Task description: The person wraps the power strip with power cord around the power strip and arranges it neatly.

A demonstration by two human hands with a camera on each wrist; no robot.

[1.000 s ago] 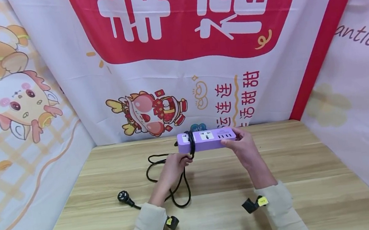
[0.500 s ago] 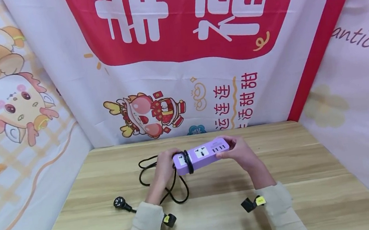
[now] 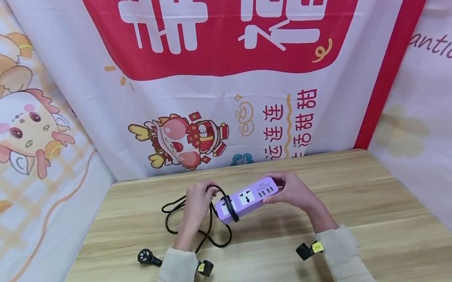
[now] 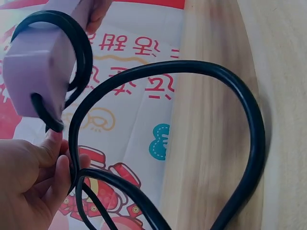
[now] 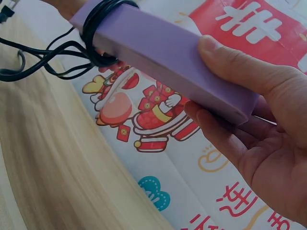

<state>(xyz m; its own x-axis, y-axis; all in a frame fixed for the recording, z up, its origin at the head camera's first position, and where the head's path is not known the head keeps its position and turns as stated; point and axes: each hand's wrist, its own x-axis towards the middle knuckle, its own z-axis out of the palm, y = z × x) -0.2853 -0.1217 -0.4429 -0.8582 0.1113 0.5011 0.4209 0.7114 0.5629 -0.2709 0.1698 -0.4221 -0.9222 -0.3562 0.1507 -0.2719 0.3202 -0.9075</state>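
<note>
A purple power strip (image 3: 258,197) with white sockets and a row of USB ports is held up over the table, tilted with its right end higher. My right hand (image 3: 295,192) grips that end, thumb on one side and fingers on the other in the right wrist view. Black cord (image 5: 98,33) is wound around the strip's left part. Beside the left end, my left hand (image 3: 196,203) pinches the cord (image 4: 256,134) close to where it leaves the strip. A large loop arcs away from those fingers in the left wrist view.
The cord's black plug (image 3: 147,257) lies on the wooden table (image 3: 264,265) at the left, near the left sleeve. Loose cord loops lie around the left forearm. Printed cloth (image 3: 187,90) hangs behind the table and at both sides.
The strip has come lower and nearer, its left end dipping. My left hand has moved from below the strip up to its left side, taking a loop of cord with it. The right hand keeps its grip.
</note>
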